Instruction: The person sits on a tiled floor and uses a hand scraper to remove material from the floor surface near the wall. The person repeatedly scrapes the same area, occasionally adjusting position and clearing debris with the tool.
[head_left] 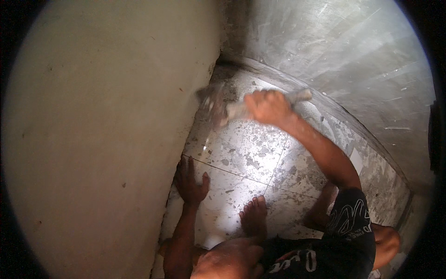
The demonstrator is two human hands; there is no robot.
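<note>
My right hand (pixel 269 107) is closed round the pale, thick handle (pixel 302 95) of a hand tool, held over the tiled floor close to the left wall. The tool's broad dark head (pixel 213 104) is smeared by motion, so its exact kind is unclear. Nearer to me, my left hand (pixel 191 183) rests with fingers spread and nothing in it, on the floor along the foot of that wall. Pale floor tiles (pixel 218 179) between the hands carry grey patches and loose flakes.
A plain beige wall (pixel 107 130) rises on the left, and a smooth grey wall (pixel 344 51) on the right. They close in toward a dark far corner (pixel 227 58). My bare foot (pixel 254 214) stands on the tiles near the middle.
</note>
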